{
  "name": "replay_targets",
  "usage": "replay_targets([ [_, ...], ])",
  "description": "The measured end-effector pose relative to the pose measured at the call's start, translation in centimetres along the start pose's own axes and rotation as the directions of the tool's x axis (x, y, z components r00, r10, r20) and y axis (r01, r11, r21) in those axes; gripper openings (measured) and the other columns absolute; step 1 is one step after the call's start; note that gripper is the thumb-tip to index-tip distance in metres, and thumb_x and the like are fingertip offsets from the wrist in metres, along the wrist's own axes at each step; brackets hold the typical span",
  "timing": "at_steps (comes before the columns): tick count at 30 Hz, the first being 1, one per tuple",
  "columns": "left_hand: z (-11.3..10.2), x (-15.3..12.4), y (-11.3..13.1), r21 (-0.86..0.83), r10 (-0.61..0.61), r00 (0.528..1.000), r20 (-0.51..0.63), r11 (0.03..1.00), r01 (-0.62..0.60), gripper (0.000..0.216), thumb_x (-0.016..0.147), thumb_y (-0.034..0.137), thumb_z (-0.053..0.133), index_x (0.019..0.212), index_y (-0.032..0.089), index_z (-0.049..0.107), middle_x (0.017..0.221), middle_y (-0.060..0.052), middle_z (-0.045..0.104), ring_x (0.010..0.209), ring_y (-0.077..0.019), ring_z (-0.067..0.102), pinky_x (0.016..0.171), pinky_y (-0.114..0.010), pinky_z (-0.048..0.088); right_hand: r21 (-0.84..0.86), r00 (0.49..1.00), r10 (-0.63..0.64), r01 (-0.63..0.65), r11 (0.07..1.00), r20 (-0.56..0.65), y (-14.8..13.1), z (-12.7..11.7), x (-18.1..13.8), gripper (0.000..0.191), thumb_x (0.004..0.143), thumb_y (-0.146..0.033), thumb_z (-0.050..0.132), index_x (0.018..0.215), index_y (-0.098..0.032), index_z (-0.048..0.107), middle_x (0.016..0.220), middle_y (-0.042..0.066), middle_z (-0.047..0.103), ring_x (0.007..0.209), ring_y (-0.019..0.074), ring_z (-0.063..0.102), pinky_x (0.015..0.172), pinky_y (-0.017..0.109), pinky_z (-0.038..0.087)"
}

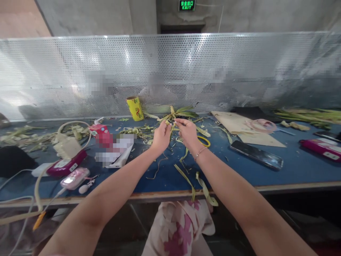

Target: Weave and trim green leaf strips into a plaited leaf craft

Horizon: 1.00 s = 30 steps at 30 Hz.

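Both my arms stretch out over a blue worktable (pixel 266 174). My left hand (pixel 160 137) and my right hand (pixel 188 133) are closed in a pinch, close together, on thin green-yellow leaf strips (pixel 172 122) held above the table. More strips trail from the hands down to the table and over its front edge (pixel 205 190). A bundle of long green leaves (pixel 181 113) lies just behind my hands. A yellow ring (pixel 205 141) lies right of my right wrist, which wears a thin bracelet.
A yellow tape roll (pixel 135 107) stands at the back. Phones (pixel 257 154), a pink device (pixel 74 177), a charger with cables (pixel 66 145) and brown paper (pixel 239 124) lie around. More leaves (pixel 309 115) are at far right. A perforated metal screen (pixel 170 71) backs the table.
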State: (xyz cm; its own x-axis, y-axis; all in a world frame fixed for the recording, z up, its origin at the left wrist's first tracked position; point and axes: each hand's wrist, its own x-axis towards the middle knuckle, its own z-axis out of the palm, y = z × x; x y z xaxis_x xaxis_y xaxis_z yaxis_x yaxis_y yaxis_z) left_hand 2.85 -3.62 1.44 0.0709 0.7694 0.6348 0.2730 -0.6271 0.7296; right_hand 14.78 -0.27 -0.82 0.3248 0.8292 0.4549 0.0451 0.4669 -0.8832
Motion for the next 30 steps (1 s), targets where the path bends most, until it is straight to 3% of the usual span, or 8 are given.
replay_targets([
  [4, 0.1, 0.4, -0.5, -0.164, -0.133, 0.989, -0.066, 0.979, 0.120, 0.020, 0.084, 0.025, 0.047, 0.067, 0.020, 0.039, 0.051, 0.006, 0.033, 0.045, -0.0073, 0.033, 0.048, -0.021, 0.026, -0.013, 0.998, -0.068, 0.068, 0.998, 0.010, -0.6, 0.0, -0.1, 0.028, 0.071, -0.033, 0.059, 0.092, -0.017, 0.069, 0.069, 0.002, 0.063, 0.045, 0.0092, 0.049, 0.043, 0.025, 0.044],
  [8, -0.1, 1.1, -0.6, -0.438, -0.375, 0.926, -0.050, 0.841, 0.317, 0.024, 0.085, 0.027, 0.046, 0.066, 0.021, 0.031, 0.046, 0.010, 0.020, 0.036, -0.0054, 0.023, 0.041, -0.019, 0.020, -0.072, 0.973, -0.224, 0.228, 0.971, 0.063, -2.2, 0.3, -1.1, 0.019, 0.072, -0.029, 0.058, 0.083, -0.019, 0.071, 0.079, 0.004, 0.068, 0.072, 0.0163, 0.062, 0.065, 0.031, 0.053],
  [11, -0.5, 1.4, -0.6, -0.514, -0.447, 0.894, -0.037, 0.776, 0.367, 0.028, 0.084, 0.027, 0.047, 0.065, 0.021, 0.027, 0.044, 0.010, 0.018, 0.034, -0.0045, 0.020, 0.039, -0.019, 0.017, -0.084, 0.956, -0.268, 0.278, 0.957, 0.116, -3.0, 0.7, -1.8, 0.015, 0.072, -0.025, 0.059, 0.079, -0.019, 0.071, 0.082, 0.004, 0.069, 0.078, 0.0169, 0.062, 0.073, 0.032, 0.052],
  [14, -0.8, 1.3, -0.6, -0.479, -0.399, 0.916, -0.035, 0.812, 0.335, 0.026, 0.084, 0.028, 0.046, 0.066, 0.021, 0.029, 0.044, 0.010, 0.018, 0.034, -0.0047, 0.020, 0.039, -0.019, 0.017, -0.080, 0.962, -0.249, 0.258, 0.963, 0.110, -2.9, 0.5, -1.7, 0.015, 0.070, -0.025, 0.060, 0.079, -0.019, 0.071, 0.080, 0.004, 0.068, 0.070, 0.0151, 0.061, 0.066, 0.029, 0.051],
  [18, -0.6, 0.9, -0.5, -0.218, -0.153, 0.988, 0.000, 0.964, 0.149, 0.019, 0.083, 0.028, 0.048, 0.068, 0.019, 0.039, 0.048, 0.008, 0.029, 0.040, -0.0057, 0.028, 0.044, -0.020, 0.022, -0.018, 0.998, -0.065, 0.065, 0.998, 0.013, -2.0, -0.4, -0.6, 0.021, 0.067, -0.029, 0.063, 0.082, -0.017, 0.071, 0.062, -0.001, 0.061, 0.040, 0.0059, 0.042, 0.040, 0.022, 0.035],
  [23, -0.3, 0.2, 0.0, -0.021, 0.035, 0.998, 0.058, 0.999, -0.034, 0.020, 0.080, 0.025, 0.053, 0.064, 0.018, 0.042, 0.049, 0.006, 0.032, 0.046, -0.0068, 0.029, 0.048, -0.023, 0.022, 0.222, 0.989, 0.148, -0.148, 0.964, 0.020, -2.0, -0.9, -0.2, 0.027, 0.060, -0.026, 0.067, 0.082, -0.012, 0.067, 0.051, -0.006, 0.051, 0.033, 0.0006, 0.024, 0.034, 0.020, 0.019],
  [27, -0.2, 0.4, -0.4, -0.130, 0.013, 0.999, 0.035, 0.991, -0.008, 0.022, 0.078, 0.028, 0.057, 0.064, 0.018, 0.044, 0.050, 0.006, 0.034, 0.046, -0.0068, 0.031, 0.048, -0.022, 0.023, 0.267, 0.987, 0.160, -0.161, 0.950, 0.025, -2.3, -0.7, -0.3, 0.024, 0.058, -0.023, 0.068, 0.078, -0.012, 0.065, 0.052, -0.005, 0.051, 0.032, 0.0003, 0.024, 0.033, 0.021, 0.018],
  [30, -0.2, 1.0, -1.0, -0.324, -0.159, 0.986, -0.039, 0.936, 0.138, 0.025, 0.077, 0.032, 0.058, 0.064, 0.019, 0.042, 0.047, 0.007, 0.031, 0.042, -0.0060, 0.030, 0.045, -0.021, 0.023, 0.242, 0.991, 0.129, -0.130, 0.962, 0.022, -2.4, -0.5, -0.4, 0.022, 0.061, -0.024, 0.066, 0.080, -0.013, 0.066, 0.051, -0.006, 0.049, 0.032, 0.0008, 0.024, 0.032, 0.021, 0.018],
])
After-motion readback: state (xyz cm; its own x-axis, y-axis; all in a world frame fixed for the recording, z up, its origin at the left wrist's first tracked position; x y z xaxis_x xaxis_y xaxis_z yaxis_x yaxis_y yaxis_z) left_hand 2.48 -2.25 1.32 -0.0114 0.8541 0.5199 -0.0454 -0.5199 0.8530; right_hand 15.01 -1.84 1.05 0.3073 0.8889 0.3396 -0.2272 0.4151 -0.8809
